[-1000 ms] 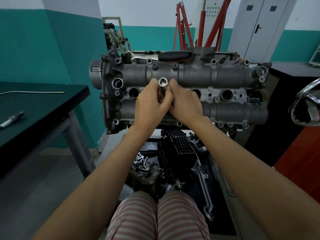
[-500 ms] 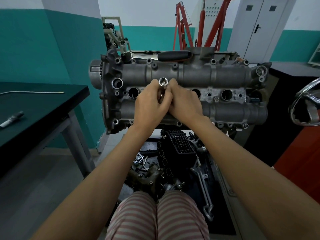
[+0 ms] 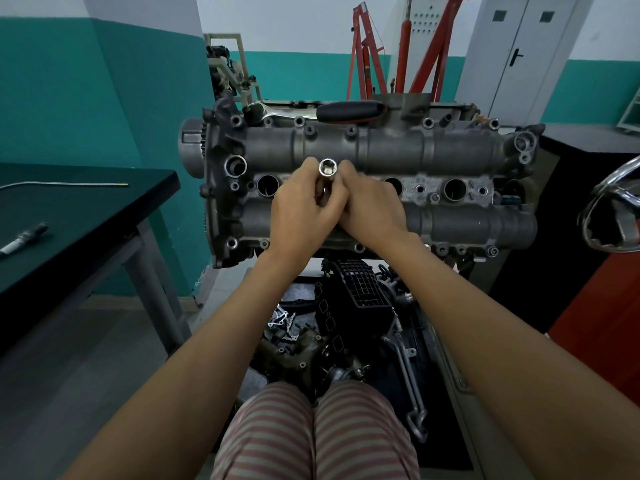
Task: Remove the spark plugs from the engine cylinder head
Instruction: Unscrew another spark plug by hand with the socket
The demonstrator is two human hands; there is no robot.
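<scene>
Nothing had shifted that I could make out since the frame a second earlier: my two hands stayed pressed together at the centre of the frame, the socket in the same spot between them.

The engine cylinder head filled the middle of the frame, its grey cover facing me, with open spark plug wells in a row across it. At left sat a dark table, a thin metal rod lying along its far edge and a small dark tool near the left border. A red engine hoist stood behind the head, at upper centre. A ratchet with a black handle lay along the head's top edge.

My left hand and right hand touched each other, fingers of both curled round a chrome socket, whose open end pointed up at me. The socket stood over the row of wells; the hands hid the well beneath, and I could not tell whether a plug sat in it.
</scene>
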